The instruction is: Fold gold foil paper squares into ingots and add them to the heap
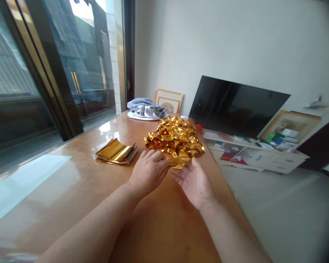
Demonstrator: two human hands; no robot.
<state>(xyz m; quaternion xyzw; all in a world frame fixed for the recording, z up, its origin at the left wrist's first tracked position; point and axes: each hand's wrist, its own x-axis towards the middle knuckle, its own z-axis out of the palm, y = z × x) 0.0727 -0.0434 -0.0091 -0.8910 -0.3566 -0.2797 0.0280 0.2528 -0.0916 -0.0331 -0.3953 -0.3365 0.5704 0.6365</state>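
Your forearms (90,223) reaching out to a big crumpled gold foil sheet (175,140), nice shine on it

Your left hand (148,173) lies palm down, fingers bent over the foil's near edge, though I can't tell if it's really pinching anything. Your right hand (194,184) is open, palm up, fingers spread right by that edge. Foil sits on the varnished wooden table (164,226) just past your hands, with a stack of gold foil sheets (116,152) nearby on the left. Foil this thin creases easily, so flat fingers should beat pinchy tips. Can't see under the crumple, or whether your right fingertips slip beneath it. Behind it are a folded grey cloth (146,109) and a small red thing (199,127), too small to make out.
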